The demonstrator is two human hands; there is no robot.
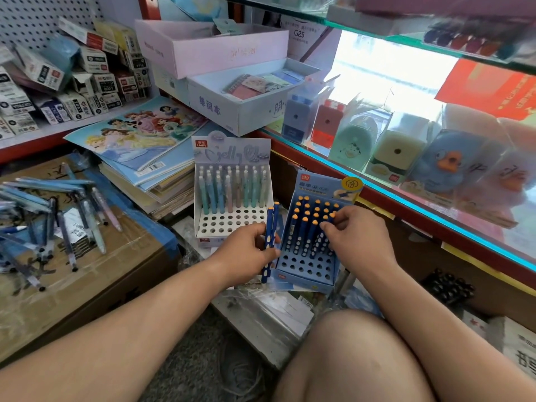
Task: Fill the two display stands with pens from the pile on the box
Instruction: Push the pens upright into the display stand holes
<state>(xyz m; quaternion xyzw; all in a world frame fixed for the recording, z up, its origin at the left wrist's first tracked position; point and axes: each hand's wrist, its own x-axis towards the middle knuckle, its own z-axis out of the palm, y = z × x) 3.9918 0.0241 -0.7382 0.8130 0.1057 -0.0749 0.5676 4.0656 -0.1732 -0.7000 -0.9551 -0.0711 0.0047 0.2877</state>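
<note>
Two display stands sit on the floor ahead of me. The white stand (232, 224) on the left holds pastel pens in its back rows; its front holes are bare. The blue stand (307, 268) on the right holds dark blue pens with orange caps in its back rows. My left hand (246, 256) grips a small bunch of dark blue pens (270, 227) upright between the stands. My right hand (353, 236) pinches one blue pen (329, 227) standing in the blue stand's right side. The pile of pens (49, 219) lies on the cardboard box (95, 280) at left.
A stack of picture books (139, 146) lies behind the box. Open cartons (240, 111) stand behind the stands. A glass counter (435, 158) with sharpeners runs along the right. Plastic wrapping (261, 314) covers the floor by my knee (356, 358).
</note>
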